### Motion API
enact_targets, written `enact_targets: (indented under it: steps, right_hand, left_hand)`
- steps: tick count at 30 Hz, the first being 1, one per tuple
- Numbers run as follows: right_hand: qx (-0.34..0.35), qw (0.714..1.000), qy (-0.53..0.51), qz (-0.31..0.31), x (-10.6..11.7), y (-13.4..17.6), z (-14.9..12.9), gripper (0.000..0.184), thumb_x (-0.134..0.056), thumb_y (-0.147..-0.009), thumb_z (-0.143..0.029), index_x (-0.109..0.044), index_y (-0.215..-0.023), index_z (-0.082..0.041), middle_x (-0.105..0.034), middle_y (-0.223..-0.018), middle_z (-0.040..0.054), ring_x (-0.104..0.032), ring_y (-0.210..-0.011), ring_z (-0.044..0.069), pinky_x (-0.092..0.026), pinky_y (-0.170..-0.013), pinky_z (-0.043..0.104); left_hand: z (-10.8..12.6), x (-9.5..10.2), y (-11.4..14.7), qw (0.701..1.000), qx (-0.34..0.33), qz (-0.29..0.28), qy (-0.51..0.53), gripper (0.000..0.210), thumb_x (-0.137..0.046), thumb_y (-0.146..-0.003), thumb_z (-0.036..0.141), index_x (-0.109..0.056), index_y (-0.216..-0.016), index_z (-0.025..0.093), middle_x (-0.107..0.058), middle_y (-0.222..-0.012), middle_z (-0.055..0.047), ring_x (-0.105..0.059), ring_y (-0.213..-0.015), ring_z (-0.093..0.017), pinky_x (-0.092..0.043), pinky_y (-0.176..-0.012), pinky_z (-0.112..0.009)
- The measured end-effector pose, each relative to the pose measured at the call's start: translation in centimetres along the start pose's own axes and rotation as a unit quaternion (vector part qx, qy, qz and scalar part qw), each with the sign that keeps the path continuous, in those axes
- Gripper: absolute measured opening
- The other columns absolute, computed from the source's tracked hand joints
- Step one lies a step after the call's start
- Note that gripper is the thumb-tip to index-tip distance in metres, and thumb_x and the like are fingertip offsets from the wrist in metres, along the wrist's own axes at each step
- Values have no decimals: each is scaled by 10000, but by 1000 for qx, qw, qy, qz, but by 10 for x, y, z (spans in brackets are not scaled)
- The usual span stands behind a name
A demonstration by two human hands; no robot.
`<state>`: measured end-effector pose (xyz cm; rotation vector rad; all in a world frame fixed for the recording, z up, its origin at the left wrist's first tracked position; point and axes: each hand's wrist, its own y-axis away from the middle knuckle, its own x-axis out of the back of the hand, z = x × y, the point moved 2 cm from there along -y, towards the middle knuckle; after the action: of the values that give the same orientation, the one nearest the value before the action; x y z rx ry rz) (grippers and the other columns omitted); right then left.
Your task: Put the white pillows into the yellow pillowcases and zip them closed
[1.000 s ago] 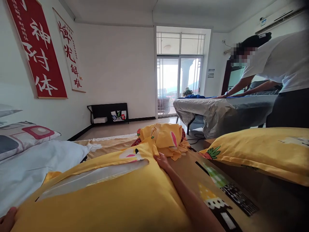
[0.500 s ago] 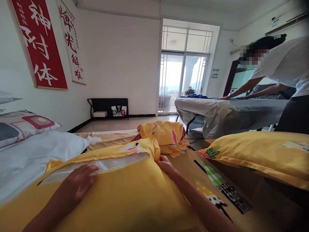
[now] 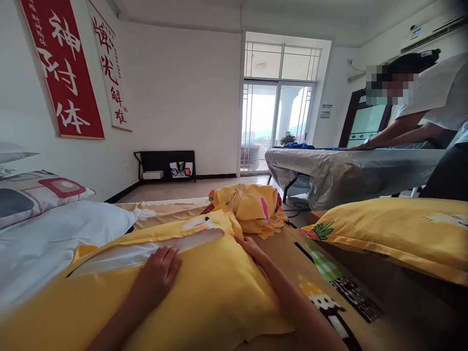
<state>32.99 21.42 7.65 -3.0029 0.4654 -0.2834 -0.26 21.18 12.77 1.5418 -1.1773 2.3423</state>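
Observation:
A yellow pillowcase [image 3: 204, 292] with a rabbit print lies in front of me, plumped out by a white pillow [image 3: 120, 257] that shows through its long opening. My left hand [image 3: 161, 270] is closed over the near hem of that opening, its fingertips curled at the white filling. At the far right corner my right hand [image 3: 252, 248] grips the side of the pillowcase; some of its fingers are hidden by the cloth. Just beyond that corner sits a bundled yellow cloth [image 3: 252, 207] with rabbit and carrot prints.
A filled yellow pillow [image 3: 395, 229] lies to the right, white pillows [image 3: 62, 229] and a patterned pillow [image 3: 40, 195] to the left. Printed brown cloth [image 3: 292, 263] covers the surface below. Behind, a person in a white shirt leans over a covered table [image 3: 329, 170].
My left hand has slid right along the opening's hem. My right hand stays near the corner, and the pillowcase's near right part has lifted and bulged. The person at the table has shifted right.

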Motion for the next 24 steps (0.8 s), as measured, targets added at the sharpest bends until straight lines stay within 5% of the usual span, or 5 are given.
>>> enact_targets:
  steps: [6,18,24]
  right_hand:
    - [10,999,36,8,20,13,19,381,-682,-619,-517,-694,-737,-155,-671,-764,37,-593,-737,210,-475,-651,299]
    - [68,995,59,41,11,2,40,468,-504,-686,-629,-542,-545,-185,-503,-538,-5,-430,-543,139,-352,-502,257]
    - [87,989,110,54,31,-3,43,457,-493,-681,-593,-410,-434,-217,-414,-470,-25,-339,-515,121,-305,-517,262]
  left_hand:
    - [8,7,-6,998,20,-37,40,373,-336,-941,389,-633,-1079,210,-656,-1108,-82,-581,-1060,-242,-462,-944,-441]
    - [-20,33,1,996,63,-65,6,421,-328,-913,455,-645,-1007,195,-659,-1014,-99,-601,-988,-257,-480,-888,-414]
    - [3,40,-18,986,33,-161,-20,370,-303,-916,368,-643,-889,225,-643,-932,-76,-594,-943,-250,-452,-844,-393]
